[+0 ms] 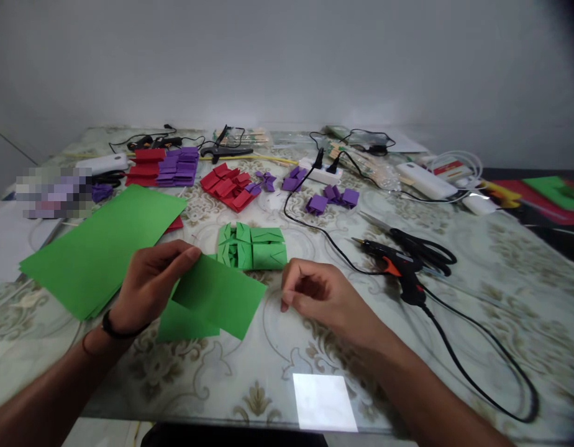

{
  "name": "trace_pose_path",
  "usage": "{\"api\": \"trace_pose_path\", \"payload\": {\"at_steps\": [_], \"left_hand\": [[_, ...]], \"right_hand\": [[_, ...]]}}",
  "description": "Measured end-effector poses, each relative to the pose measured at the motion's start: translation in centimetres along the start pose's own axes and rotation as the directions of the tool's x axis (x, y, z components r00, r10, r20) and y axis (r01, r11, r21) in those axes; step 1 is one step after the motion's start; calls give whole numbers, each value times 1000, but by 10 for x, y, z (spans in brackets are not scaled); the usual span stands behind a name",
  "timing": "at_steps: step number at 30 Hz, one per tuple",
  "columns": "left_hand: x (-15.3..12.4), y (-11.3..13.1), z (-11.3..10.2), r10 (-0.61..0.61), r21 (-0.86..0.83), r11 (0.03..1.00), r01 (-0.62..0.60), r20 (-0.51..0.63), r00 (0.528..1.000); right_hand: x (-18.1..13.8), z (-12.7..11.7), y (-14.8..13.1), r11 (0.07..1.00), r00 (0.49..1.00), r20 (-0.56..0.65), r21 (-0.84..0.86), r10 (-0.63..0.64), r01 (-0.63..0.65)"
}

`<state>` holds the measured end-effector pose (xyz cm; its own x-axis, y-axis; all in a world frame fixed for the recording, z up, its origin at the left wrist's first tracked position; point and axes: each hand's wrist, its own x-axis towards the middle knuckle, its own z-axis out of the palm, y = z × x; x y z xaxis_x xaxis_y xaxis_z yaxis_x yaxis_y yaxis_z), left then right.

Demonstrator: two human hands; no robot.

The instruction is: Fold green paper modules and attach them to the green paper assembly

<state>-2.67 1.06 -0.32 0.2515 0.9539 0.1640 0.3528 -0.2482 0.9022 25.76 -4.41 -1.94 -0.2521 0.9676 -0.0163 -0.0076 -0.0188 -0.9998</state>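
Black cord (533, 406), looped toward the right end of the counter's (175, 397) near edge: could drag the glue gun (405, 273) round if a forearm snags it, with a burn risk if heated. Second green piece (189, 323), inward from the near edge: might slide, being overlapped. Green paper piece (222, 295), left of the counter's middle, pinched at one corner by the left hand's (150, 279) fingers: could swing or crease on so small a grip. Right hand (327, 298), fingers curled, nothing visible within; whether pinching, cannot tell. Folded green block (268, 256), just beyond: could be knocked. Red-and-white packet (449, 169), toward the far right corner: print too small to read; no brand legible elsewhere
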Motion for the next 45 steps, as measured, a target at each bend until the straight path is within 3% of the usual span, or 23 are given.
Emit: {"api": "trace_pose_path", "payload": {"at_steps": [2,5,9,13,20,30,36,40,45], "left_hand": [[-1,0,5,-9,-3,1000,9,6,1000],[-9,6,17,29,82,996,-40,141,990],[-19,11,31,85,75,992,-101,196,977],[-20,10,36,79,10,996,-84,221,972],[-24,7,40,47,15,998,-57,379,924],[-19,11,28,18,43,998,-34,327,945],[-5,12,12,7,27,1000,-11,140,990],[-10,9,20,57,70,995,-72,200,978],[-17,4,35,94,32,994,-107,276,956]], "right_hand": [[0,0,-2,998,996,-67,-26,-54,53],[1,9,-1,991,988,-118,-108,-94,81],[2,21,3,983,997,-38,-169,-74,66],[2,25,5,986,1000,-9,-165,-30,28],[1,30,7,988,999,43,-148,-34,40],[1,21,9,996,998,59,-87,-9,14],[2,7,6,998,999,-31,-59,-26,24],[2,13,3,990,991,-104,-117,-90,78],[0,29,6,961,992,-26,-255,-120,110]]}}
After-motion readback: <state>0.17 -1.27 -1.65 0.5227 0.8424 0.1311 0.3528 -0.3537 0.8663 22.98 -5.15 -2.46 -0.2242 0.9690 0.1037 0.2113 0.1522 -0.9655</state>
